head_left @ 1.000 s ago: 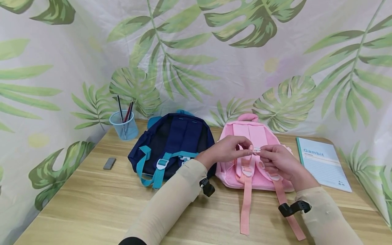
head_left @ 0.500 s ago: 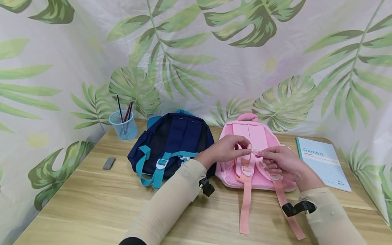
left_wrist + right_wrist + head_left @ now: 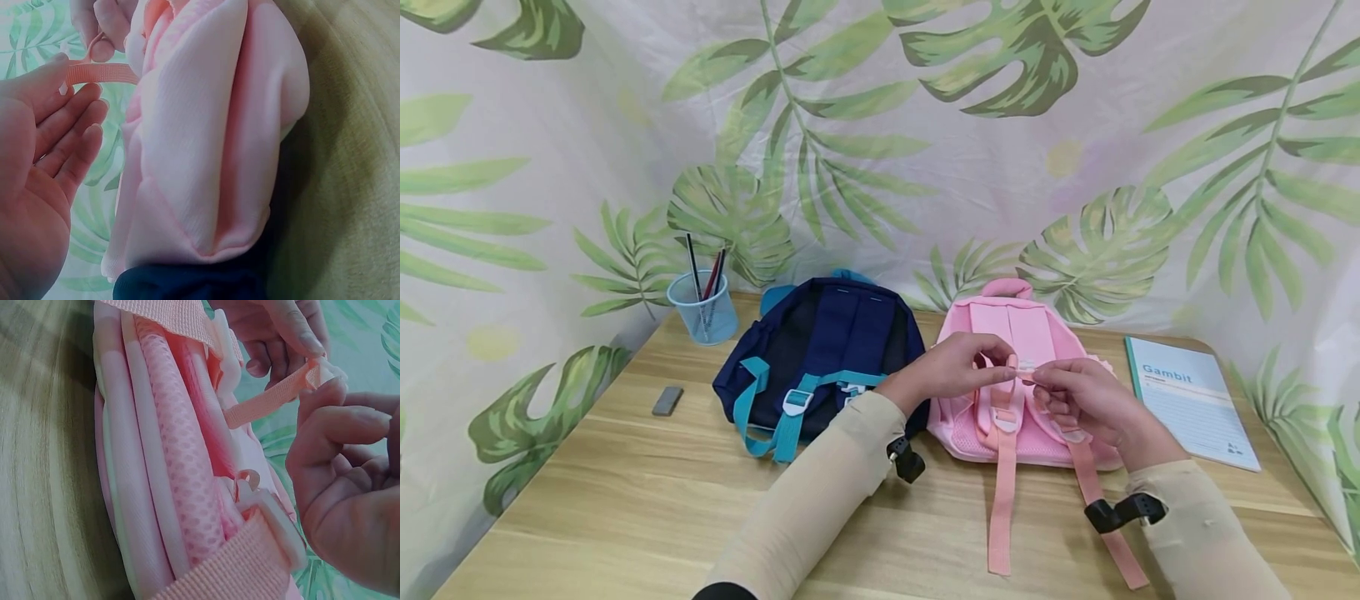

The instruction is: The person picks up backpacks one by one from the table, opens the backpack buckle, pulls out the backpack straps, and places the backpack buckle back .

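Observation:
A pink backpack (image 3: 1028, 321) lies back side up on the table, its coral straps (image 3: 1002, 508) trailing toward the front. Above it, my left hand (image 3: 951, 365) pinches a narrow coral strap (image 3: 103, 73) between thumb and forefinger, the other fingers loosely extended. My right hand (image 3: 1090, 396) faces it and pinches the strap's folded end, thumb against curled forefinger. At the fingertips a white plastic buckle (image 3: 331, 374) shows in the right wrist view, partly covered. White strap adjusters (image 3: 275, 525) sit on the wider shoulder straps below.
Left of the pink bag lies a navy backpack (image 3: 820, 333) with turquoise straps, partly behind my left forearm. A blue mesh pen cup (image 3: 703, 308) and a grey eraser (image 3: 667, 401) are farther left. At the right lies a notebook (image 3: 1195, 404). A leaf-print cloth (image 3: 865, 167) hangs behind.
A white piece showed between the hands a second ago; now coral webbing shows there. My right hand has shifted slightly right and partly back, while the left stays nearly still.

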Motion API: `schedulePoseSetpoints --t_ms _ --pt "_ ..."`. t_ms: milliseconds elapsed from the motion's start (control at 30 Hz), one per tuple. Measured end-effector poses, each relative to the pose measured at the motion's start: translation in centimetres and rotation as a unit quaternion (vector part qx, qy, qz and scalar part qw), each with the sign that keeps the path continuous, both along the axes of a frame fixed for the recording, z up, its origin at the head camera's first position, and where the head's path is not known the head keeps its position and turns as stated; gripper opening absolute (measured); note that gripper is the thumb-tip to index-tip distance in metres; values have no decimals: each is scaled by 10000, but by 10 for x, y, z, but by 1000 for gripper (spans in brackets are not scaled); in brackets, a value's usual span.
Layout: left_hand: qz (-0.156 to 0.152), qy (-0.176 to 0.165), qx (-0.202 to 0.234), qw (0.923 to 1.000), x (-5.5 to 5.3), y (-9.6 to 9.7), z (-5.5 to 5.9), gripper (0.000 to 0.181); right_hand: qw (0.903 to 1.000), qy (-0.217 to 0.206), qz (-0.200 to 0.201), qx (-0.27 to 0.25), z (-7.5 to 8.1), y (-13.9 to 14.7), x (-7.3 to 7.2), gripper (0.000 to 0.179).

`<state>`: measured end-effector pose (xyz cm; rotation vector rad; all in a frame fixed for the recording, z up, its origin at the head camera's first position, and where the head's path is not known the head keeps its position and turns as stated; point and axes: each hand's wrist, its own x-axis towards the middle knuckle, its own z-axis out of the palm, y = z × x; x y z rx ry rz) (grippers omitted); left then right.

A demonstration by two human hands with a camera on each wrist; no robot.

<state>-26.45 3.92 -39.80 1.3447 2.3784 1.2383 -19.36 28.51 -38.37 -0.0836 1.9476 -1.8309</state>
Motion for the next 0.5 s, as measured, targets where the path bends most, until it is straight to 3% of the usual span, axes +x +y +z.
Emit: schedulePoseSetpoints --t_ms 267,500 --pt "-71 -46 96 9999 1 0 0 16 9999 -11 143 50 0 -5 -2 25" --pt "-41 -7 42 10000 2 -1 1 14 9998 -185 -83 -79 2 -7 -2 30"
